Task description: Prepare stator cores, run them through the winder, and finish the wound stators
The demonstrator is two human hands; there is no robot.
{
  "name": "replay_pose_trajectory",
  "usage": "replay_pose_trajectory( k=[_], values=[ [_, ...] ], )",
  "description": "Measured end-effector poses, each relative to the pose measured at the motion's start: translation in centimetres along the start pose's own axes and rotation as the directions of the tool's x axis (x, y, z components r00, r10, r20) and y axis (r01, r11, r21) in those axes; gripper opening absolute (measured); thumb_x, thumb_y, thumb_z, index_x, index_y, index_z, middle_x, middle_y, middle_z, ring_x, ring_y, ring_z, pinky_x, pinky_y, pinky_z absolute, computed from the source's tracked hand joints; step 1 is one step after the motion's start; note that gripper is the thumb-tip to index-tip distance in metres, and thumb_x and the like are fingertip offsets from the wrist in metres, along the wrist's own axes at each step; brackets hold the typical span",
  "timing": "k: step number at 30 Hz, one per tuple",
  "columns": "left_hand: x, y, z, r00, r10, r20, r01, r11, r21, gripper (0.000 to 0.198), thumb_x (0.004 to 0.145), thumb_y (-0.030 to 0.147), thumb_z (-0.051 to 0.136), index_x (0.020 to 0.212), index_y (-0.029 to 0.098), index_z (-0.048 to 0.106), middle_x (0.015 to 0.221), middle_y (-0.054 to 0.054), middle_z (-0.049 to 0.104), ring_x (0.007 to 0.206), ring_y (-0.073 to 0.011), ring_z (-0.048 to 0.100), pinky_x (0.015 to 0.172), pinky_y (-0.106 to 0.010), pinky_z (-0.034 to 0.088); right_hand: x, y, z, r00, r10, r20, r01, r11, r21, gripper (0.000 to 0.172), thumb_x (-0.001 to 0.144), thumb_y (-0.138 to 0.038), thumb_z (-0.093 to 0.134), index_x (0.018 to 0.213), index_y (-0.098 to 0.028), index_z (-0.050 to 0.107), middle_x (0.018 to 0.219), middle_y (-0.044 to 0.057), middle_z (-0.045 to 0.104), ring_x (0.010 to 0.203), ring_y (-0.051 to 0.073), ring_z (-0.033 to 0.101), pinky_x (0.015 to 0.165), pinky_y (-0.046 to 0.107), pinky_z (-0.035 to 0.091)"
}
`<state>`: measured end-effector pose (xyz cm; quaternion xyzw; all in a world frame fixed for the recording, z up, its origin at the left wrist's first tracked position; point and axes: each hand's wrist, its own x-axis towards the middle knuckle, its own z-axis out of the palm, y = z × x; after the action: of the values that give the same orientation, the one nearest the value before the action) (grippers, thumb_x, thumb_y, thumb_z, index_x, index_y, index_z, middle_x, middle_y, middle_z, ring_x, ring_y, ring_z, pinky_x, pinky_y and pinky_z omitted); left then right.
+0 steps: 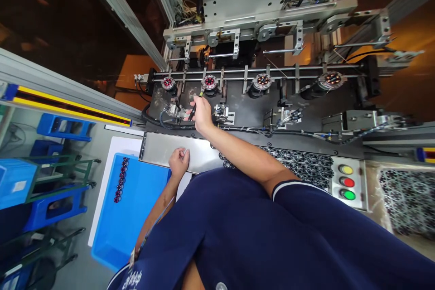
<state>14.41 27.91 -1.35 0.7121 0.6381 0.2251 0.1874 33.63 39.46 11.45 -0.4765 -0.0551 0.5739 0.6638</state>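
My right hand (203, 115) reaches forward over the machine bed, its fingers closed round a slim black pen-like tool (192, 112). The tool's yellow-green end (201, 94) points at the second round part from the left (210, 82), which has red segments and sits in a ring-shaped fixture. Whether the tip touches it, I cannot tell. Down on the bare metal tray (159, 147) rests my left hand (179, 161), fingers curled in; what they hold, if anything, is hidden. Another red-segmented round part (167, 83) sits in the leftmost fixture.
Two more fixtures hold round parts (263, 80) (332, 80) at the right. Clamps and cables line the bed's front. Many black rings (299, 163) lie near a button box (362, 183). A blue bin (142, 217) holds a row of red-and-black parts (120, 180). A yellow light-curtain bar (71, 106) stands left.
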Motion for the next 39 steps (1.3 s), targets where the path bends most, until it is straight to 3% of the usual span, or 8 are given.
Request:
replay_pose_trajectory(
  k=[9,14,16,19,20,22,26,39],
  values=[
    [0.0,0.2,-0.1,1.0,0.003,0.004,-0.003,1.0,0.004,0.029,0.096,0.041,0.059,0.106,0.014,0.064,0.095,-0.004,0.067,0.081,-0.0132,0.064,0.075,-0.032,0.058,0.4,0.1,0.3,1.0,-0.006,-0.001,0.006,1.0,-0.026,0.021,0.086,-0.042,0.054,0.094,-0.022,0.051,0.097,0.002,0.056,0.079,0.015,0.065,0.068,0.033,0.062],
    [0.0,0.3,-0.2,1.0,0.012,0.006,-0.012,1.0,0.018,0.029,0.096,0.041,0.058,0.105,0.014,0.064,0.095,-0.004,0.067,0.08,-0.0131,0.064,0.075,-0.032,0.057,-3.4,-1.8,0.1,0.988,0.028,0.155,-0.02,0.998,-0.056,0.025,0.082,-0.042,0.062,0.096,-0.022,0.054,0.089,0.001,0.062,0.06,0.011,0.061,0.046,0.024,0.053],
    [0.0,0.4,-0.3,1.0,0.016,0.008,-0.016,1.0,0.019,0.029,0.096,0.042,0.058,0.103,0.014,0.064,0.093,-0.003,0.067,0.078,-0.0126,0.063,0.074,-0.031,0.057,-6.7,-3.8,-1.3,0.922,0.093,0.377,-0.056,0.993,-0.107,0.037,0.071,-0.04,0.076,0.099,-0.021,0.06,0.079,-0.001,0.062,0.05,0.01,0.056,0.036,0.02,0.045],
    [0.0,0.5,-0.5,1.0,0.017,0.006,-0.017,1.0,0.008,0.03,0.096,0.044,0.058,0.097,0.014,0.064,0.087,-0.002,0.065,0.074,-0.0116,0.061,0.072,-0.03,0.055,-11.2,-7.4,-5.2,0.659,0.178,0.731,-0.054,0.98,-0.189,0.044,0.072,-0.037,0.076,0.111,-0.022,0.063,0.089,-0.001,0.064,0.05,0.007,0.055,0.036,0.019,0.046],
    [0.1,0.6,-0.6,1.0,0.016,0.004,-0.016,1.0,0.001,0.031,0.096,0.044,0.058,0.096,0.014,0.064,0.084,-0.001,0.064,0.072,-0.0113,0.06,0.071,-0.03,0.054,-12.0,-8.4,-6.7,0.662,0.156,0.733,-0.037,0.984,-0.176,0.043,0.074,-0.037,0.074,0.113,-0.022,0.063,0.092,0.0,0.064,0.051,0.007,0.056,0.037,0.02,0.047],
    [0.1,0.8,-0.7,1.0,0.012,-0.002,-0.012,1.0,-0.019,0.031,0.095,0.045,0.058,0.093,0.015,0.064,0.077,0.001,0.061,0.067,-0.0109,0.057,0.07,-0.029,0.052,-12.1,-9.9,-9.6,0.791,0.062,0.608,0.02,0.992,-0.127,0.04,0.077,-0.038,0.071,0.112,-0.021,0.063,0.094,0.001,0.065,0.055,0.008,0.059,0.038,0.021,0.049],
    [0.4,1.3,-1.0,1.0,-0.002,-0.017,0.001,0.999,-0.05,0.026,0.09,0.043,0.061,0.087,0.018,0.065,0.067,0.001,0.055,0.064,-0.012,0.053,0.069,-0.028,0.047,-8.4,-10.1,-13.6,0.984,-0.072,0.164,0.093,0.988,-0.125,0.033,0.073,-0.04,0.069,0.098,-0.02,0.059,0.085,0.0,0.065,0.055,0.012,0.06,0.037,0.024,0.05],
    [0.6,2.0,-1.4,1.0,-0.018,-0.007,0.017,0.999,-0.038,0.023,0.088,0.042,0.059,0.086,0.019,0.063,0.063,0.003,0.053,0.061,-0.0133,0.053,0.066,-0.027,0.045,-3.1,-7.9,-14.8,0.992,-0.11,-0.059,0.106,0.993,-0.056,0.027,0.077,-0.044,0.06,0.092,-0.023,0.051,0.077,-0.004,0.062,0.051,0.01,0.056,0.038,0.023,0.045]
  ],
)
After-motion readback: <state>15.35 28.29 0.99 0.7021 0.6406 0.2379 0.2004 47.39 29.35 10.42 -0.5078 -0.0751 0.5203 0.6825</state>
